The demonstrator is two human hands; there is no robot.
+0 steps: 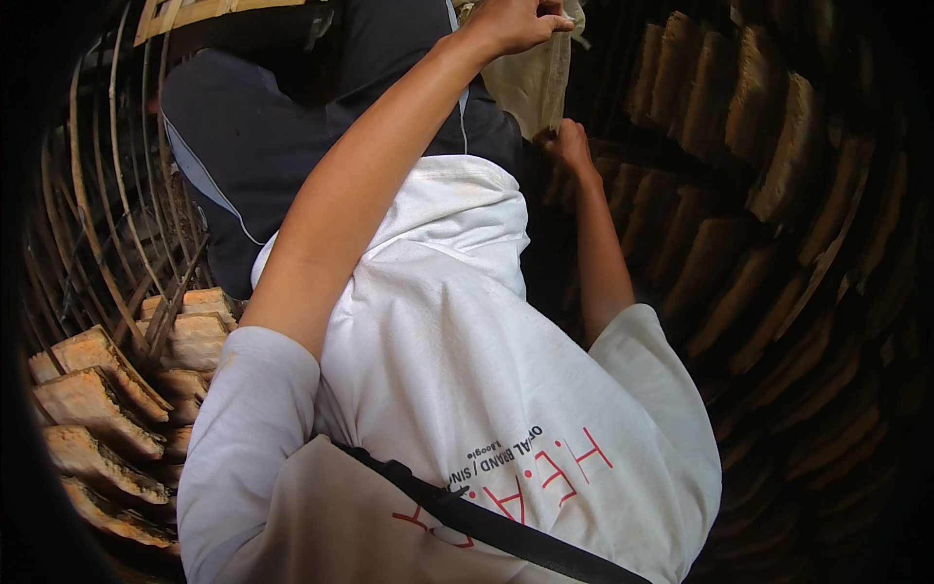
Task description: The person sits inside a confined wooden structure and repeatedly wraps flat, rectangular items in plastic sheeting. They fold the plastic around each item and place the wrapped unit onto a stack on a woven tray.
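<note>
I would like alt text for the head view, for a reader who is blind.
A person's left hand and right hand hold a pale sheet near dark trousers and a white T-shirt. Rough brown slabs line both sides, dim at right.

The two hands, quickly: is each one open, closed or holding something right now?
Left hand: closed, fingers pinching a pale sheet, which looks like cloth.
Right hand: closed at the sheet's lower end, apparently gripping it.
</note>
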